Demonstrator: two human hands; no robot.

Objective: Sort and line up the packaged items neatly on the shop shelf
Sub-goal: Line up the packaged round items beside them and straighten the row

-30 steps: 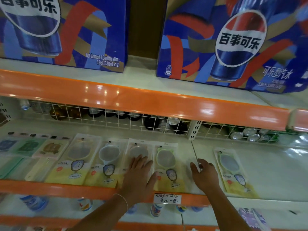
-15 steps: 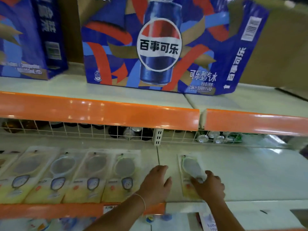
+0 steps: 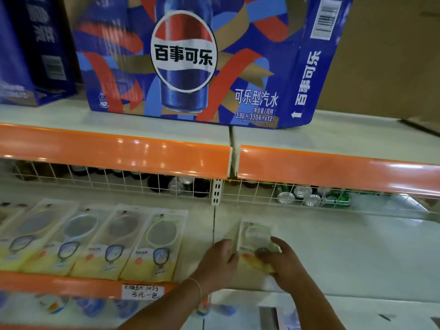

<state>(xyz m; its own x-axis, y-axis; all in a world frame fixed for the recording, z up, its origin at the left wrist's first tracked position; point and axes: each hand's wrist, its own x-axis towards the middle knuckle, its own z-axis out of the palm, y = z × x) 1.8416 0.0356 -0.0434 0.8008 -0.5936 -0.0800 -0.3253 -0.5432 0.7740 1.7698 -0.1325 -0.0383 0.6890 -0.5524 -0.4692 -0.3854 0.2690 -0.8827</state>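
Several flat packets with round clear windows and yellow lower halves lie side by side on the white shelf (image 3: 357, 253); the rightmost of that row (image 3: 154, 244) ends near the shelf joint. One more packet (image 3: 256, 236) lies apart, just right of the joint, tilted and partly lifted. My left hand (image 3: 217, 260) grips its left edge with curled fingers. My right hand (image 3: 283, 260) holds its lower right side, thumb on top. The packet's bottom is hidden by both hands.
A big blue cola carton (image 3: 190, 60) and another (image 3: 31, 51) stand on the upper shelf with an orange front strip (image 3: 114, 148). Behind a white wire fence (image 3: 119, 179) are bottles and cans (image 3: 309, 196). A handwritten price tag (image 3: 142, 291) hangs below.
The view swung right. Both hands left the aligned row and moved to the lone packet right of the joint, took hold of it and pulled it leftward.
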